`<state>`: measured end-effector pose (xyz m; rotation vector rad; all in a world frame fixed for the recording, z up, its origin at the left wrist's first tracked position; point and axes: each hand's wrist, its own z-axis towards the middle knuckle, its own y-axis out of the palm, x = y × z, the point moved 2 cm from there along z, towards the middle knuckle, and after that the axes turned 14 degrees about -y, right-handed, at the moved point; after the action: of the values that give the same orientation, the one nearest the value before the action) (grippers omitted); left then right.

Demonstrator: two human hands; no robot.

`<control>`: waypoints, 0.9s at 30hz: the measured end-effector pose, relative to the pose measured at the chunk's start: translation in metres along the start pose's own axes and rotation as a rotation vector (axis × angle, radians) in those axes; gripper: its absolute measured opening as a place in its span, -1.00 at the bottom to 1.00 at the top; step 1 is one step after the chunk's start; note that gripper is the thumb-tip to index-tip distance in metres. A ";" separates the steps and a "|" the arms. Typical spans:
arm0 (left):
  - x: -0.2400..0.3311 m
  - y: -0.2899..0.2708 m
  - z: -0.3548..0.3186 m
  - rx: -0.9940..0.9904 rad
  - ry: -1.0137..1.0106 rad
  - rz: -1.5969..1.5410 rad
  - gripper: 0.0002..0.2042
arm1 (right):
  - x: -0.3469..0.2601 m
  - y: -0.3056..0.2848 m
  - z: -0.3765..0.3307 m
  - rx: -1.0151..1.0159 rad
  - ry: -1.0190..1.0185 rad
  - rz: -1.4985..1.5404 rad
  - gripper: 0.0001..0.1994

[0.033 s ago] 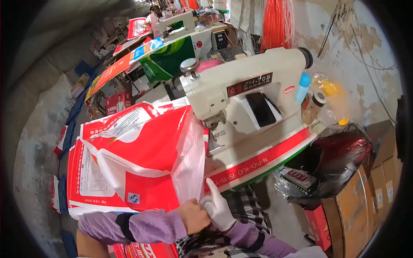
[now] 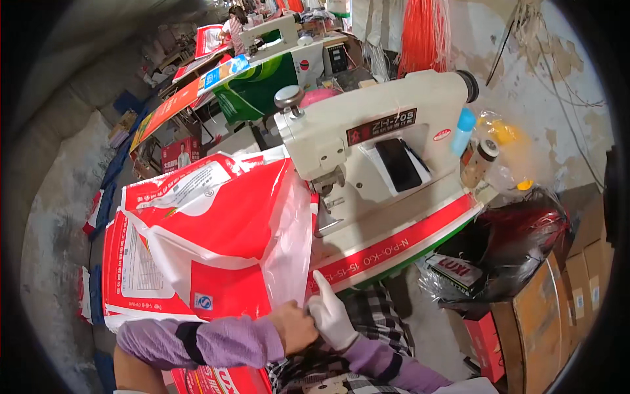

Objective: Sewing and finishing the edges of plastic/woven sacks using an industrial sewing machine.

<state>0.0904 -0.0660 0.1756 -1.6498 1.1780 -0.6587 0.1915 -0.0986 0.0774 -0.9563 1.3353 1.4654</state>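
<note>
A large red and white woven bag (image 2: 230,243) lies spread across the left of the sewing machine (image 2: 377,134), its mouth edge near the needle area. Its pale, see-through plastic liner (image 2: 287,253) hangs out of the bag's right end, down toward my hands. My bare left hand (image 2: 293,328) is closed in a fist at the liner's lower end. Pressed against it is my right hand (image 2: 333,318) in a white glove. One gloved finger stretches up beside the machine table's red edge, and the rest are partly hidden. What the fist holds is hidden between the hands.
A phone (image 2: 398,164) rests in the machine's arm opening. Beside the machine stand a blue bottle (image 2: 463,130) and a capped jar (image 2: 481,161). Cardboard boxes (image 2: 545,322) are at the right. Red cords (image 2: 423,36) hang behind. Farther back, a person (image 2: 234,29) sits near another sewing machine (image 2: 272,33).
</note>
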 end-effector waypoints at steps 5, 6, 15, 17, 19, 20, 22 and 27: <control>-0.032 -0.008 -0.004 -0.207 -0.113 -0.184 -0.91 | 0.053 0.024 0.031 0.080 -0.014 0.216 -0.45; -0.045 -0.009 -0.002 -0.124 -0.079 -0.358 -0.93 | 0.053 0.022 0.033 0.099 -0.001 0.214 -0.45; -0.072 -0.065 -0.022 0.330 -0.179 -0.198 -0.87 | 0.036 0.033 0.020 0.032 0.125 0.276 -0.53; -0.060 -0.065 0.002 0.415 -0.112 -0.198 -0.87 | 0.032 0.040 0.005 -0.157 0.183 0.383 -0.77; -0.042 -0.037 0.027 0.437 0.008 -0.283 -0.85 | 0.030 0.034 -0.017 -0.453 -0.126 -0.436 -0.69; -0.029 -0.014 0.027 0.368 0.048 -0.359 -0.85 | 0.025 0.019 -0.032 -0.815 -0.281 -1.070 -0.64; 0.009 0.016 0.014 0.047 -0.029 -0.376 -0.83 | -0.001 -0.020 -0.045 -0.029 0.117 0.076 -0.55; 0.034 0.038 0.000 0.193 -0.130 -0.443 -0.78 | -0.025 -0.046 -0.051 -0.071 0.297 -0.247 -0.61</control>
<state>0.0891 -0.0995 0.1372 -1.7698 0.6346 -0.8945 0.2413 -0.1520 0.0816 -1.3754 1.3235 1.2219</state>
